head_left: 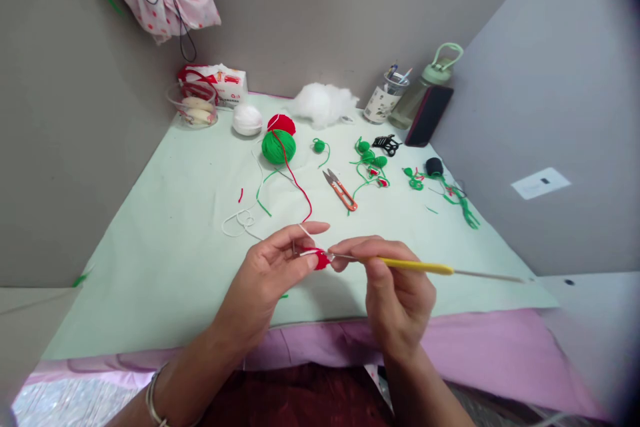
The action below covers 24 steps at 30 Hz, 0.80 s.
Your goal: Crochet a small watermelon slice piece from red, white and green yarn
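Between thumb and fingers, my left hand (274, 263) pinches a small red and white crochet piece (321, 259). A strand of white yarn runs up from it over my left index finger. My right hand (395, 287) grips a crochet hook with a yellow handle (417, 265), held nearly level. Its metal tip meets the right edge of the crochet piece; whether it passes through a stitch I cannot tell. Beyond my hands lie a green yarn ball (279, 147), a red yarn ball (283, 124) behind it, and a white yarn ball (247, 120).
Orange-handled thread snips (341, 191) lie mid-table. Small green crocheted pieces (367, 157) and a black claw clip (387, 144) are to the right. White stuffing (324, 105), a pen cup (384, 101), a bottle (417, 97) and a phone (430, 116) stand along the back.
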Each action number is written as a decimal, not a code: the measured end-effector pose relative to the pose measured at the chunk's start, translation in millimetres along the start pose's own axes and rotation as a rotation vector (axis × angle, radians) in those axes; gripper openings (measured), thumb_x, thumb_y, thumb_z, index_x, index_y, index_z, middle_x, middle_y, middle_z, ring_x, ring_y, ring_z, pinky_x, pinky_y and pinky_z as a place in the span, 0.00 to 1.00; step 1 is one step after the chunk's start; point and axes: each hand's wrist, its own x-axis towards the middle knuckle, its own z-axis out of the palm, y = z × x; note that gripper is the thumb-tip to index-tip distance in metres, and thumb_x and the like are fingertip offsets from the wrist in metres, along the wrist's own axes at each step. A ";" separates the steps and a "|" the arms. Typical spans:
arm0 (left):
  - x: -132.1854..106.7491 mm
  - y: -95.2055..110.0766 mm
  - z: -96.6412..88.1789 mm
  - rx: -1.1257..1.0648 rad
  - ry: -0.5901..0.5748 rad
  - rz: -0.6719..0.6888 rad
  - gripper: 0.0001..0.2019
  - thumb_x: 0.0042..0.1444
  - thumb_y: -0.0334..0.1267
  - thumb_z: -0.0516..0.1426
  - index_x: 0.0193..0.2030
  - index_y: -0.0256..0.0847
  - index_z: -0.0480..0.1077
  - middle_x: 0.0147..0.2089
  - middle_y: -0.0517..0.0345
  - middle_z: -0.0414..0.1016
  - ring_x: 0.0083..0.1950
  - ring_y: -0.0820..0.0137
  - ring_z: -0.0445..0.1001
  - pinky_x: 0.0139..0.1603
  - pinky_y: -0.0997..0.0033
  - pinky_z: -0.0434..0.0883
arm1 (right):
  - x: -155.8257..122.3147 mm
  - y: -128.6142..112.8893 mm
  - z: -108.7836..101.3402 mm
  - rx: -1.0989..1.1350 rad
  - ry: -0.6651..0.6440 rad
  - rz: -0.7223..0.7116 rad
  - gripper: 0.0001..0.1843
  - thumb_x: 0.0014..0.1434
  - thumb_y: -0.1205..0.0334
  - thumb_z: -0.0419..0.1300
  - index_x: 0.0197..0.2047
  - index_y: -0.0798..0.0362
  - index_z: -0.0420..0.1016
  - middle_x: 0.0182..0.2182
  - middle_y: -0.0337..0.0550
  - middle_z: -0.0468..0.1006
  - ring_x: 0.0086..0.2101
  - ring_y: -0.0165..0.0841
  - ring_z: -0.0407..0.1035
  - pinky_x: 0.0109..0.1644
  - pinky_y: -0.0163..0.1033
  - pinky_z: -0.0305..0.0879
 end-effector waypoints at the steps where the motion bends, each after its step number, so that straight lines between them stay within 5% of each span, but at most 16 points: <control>1: 0.1 -0.6 -0.5 0.012 0.001 0.012 0.14 0.59 0.40 0.69 0.52 0.52 0.84 0.41 0.59 0.77 0.44 0.68 0.74 0.51 0.69 0.69 | -0.5 -0.4 -0.3 -0.038 -0.016 -0.044 0.13 0.73 0.70 0.54 0.51 0.48 0.78 0.42 0.45 0.85 0.37 0.35 0.79 0.42 0.45 0.79; 9: -0.4 -3.1 7.8 0.062 0.079 0.105 0.15 0.56 0.39 0.71 0.51 0.49 0.84 0.39 0.61 0.75 0.43 0.71 0.73 0.51 0.73 0.72 | -4.8 0.2 -1.6 -0.511 -0.125 -0.324 0.19 0.70 0.73 0.57 0.58 0.44 0.78 0.45 0.46 0.85 0.42 0.36 0.81 0.41 0.42 0.81; 13: 0.1 -3.8 13.5 -0.182 0.012 -0.052 0.21 0.55 0.37 0.72 0.56 0.47 0.82 0.38 0.61 0.75 0.40 0.74 0.74 0.48 0.75 0.73 | -11.5 3.5 0.7 -0.727 -0.114 -0.405 0.25 0.63 0.75 0.65 0.60 0.41 0.80 0.48 0.46 0.84 0.47 0.40 0.81 0.45 0.43 0.81; 17: 4.4 -2.2 11.1 -0.385 -0.035 -0.223 0.18 0.54 0.36 0.72 0.53 0.41 0.84 0.38 0.57 0.79 0.38 0.75 0.75 0.46 0.75 0.74 | -8.8 0.7 2.5 -0.494 -0.033 -0.322 0.19 0.68 0.72 0.60 0.57 0.44 0.81 0.44 0.46 0.84 0.41 0.38 0.81 0.41 0.44 0.81; 21: 5.1 -1.3 10.6 -0.323 0.004 -0.126 0.15 0.54 0.34 0.71 0.50 0.42 0.85 0.34 0.60 0.78 0.36 0.76 0.74 0.45 0.77 0.73 | -0.6 -3.6 4.6 -0.104 0.090 -0.046 0.12 0.71 0.68 0.57 0.48 0.48 0.83 0.35 0.44 0.82 0.31 0.34 0.77 0.34 0.43 0.77; 24: 2.3 -3.8 13.4 -0.245 -0.026 -0.069 0.15 0.56 0.35 0.70 0.51 0.45 0.85 0.36 0.61 0.79 0.38 0.75 0.75 0.48 0.75 0.72 | 3.7 -1.4 7.5 0.024 0.077 0.036 0.10 0.72 0.65 0.59 0.45 0.48 0.83 0.36 0.44 0.83 0.34 0.35 0.78 0.37 0.43 0.79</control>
